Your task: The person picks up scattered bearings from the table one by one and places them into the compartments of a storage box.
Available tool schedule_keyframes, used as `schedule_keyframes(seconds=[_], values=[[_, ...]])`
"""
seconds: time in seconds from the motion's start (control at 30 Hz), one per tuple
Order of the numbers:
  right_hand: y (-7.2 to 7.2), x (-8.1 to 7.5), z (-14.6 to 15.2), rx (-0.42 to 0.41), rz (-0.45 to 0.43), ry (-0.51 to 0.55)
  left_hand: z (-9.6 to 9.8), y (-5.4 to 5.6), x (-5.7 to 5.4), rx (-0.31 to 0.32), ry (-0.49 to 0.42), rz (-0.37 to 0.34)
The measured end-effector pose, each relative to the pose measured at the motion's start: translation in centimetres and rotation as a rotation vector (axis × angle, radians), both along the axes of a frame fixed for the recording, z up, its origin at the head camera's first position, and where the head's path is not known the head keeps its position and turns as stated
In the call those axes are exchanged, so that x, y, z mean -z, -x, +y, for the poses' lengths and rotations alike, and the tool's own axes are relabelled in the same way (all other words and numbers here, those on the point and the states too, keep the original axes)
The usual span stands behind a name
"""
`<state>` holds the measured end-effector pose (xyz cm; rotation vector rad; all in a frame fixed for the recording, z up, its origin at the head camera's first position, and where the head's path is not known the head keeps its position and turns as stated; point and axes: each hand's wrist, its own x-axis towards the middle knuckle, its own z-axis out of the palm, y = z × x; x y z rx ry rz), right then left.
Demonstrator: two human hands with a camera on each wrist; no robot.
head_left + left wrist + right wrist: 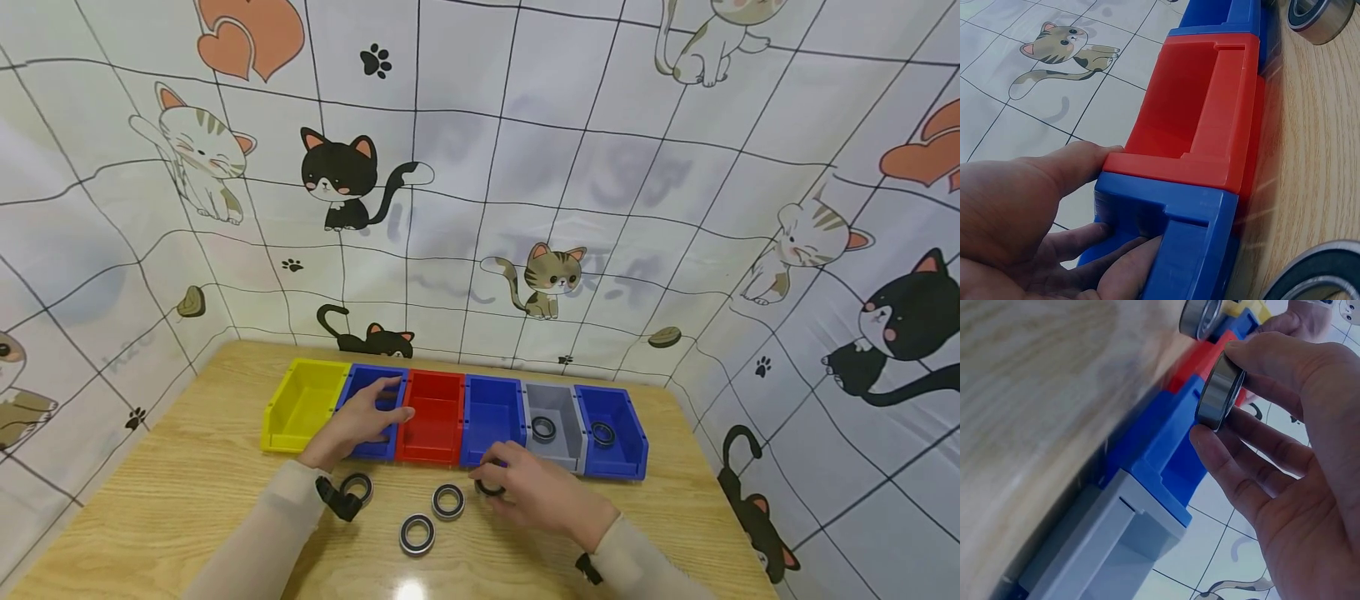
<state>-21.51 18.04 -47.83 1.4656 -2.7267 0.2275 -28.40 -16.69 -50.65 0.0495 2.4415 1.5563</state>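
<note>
My right hand (536,492) pinches a ball bearing (1217,394) between thumb and fingertips, just in front of the middle blue bin (492,417). The bearing's steel outer face shows in the right wrist view. My left hand (360,423) rests at the left blue bin (1166,200), fingers reaching inside it and thumb touching the edge of the red bin (1179,106). Three more bearings lie on the table: one by the left wrist (356,487), a middle bearing (447,502) and a near bearing (417,534).
The bins form a row, with a yellow bin (303,408) at the left end. The grey bin (558,400) and the right-hand blue bin (626,429) hold one bearing each. Behind the wooden table (225,417) hangs a cat-print cloth (450,250).
</note>
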Motion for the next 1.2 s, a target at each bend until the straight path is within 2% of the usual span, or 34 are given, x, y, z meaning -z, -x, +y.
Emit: schedule_keyframes(seconds=[0.2, 0.47, 0.63, 0.93, 1.2], values=[[1.2, -0.8, 0.0, -0.006, 0.035, 0.006, 0.1, 0.0, 0.0, -0.001, 0.004, -0.003], [3.6, -1.3, -0.2, 0.022, 0.089, 0.013, 0.0, -0.1, -0.1, -0.003, 0.007, 0.000], [5.2, -1.4, -0.6, 0.048, 0.076, 0.008, 0.1, -0.1, -0.2, -0.005, 0.011, 0.002], [7.8, -1.3, -1.5, 0.135, 0.021, -0.079, 0.1, -0.2, -0.3, 0.000, 0.003, 0.005], [9.8, -0.3, -2.2, 0.164, 0.033, -0.178, 0.2, 0.0, -0.1, -0.012, 0.000, -0.002]])
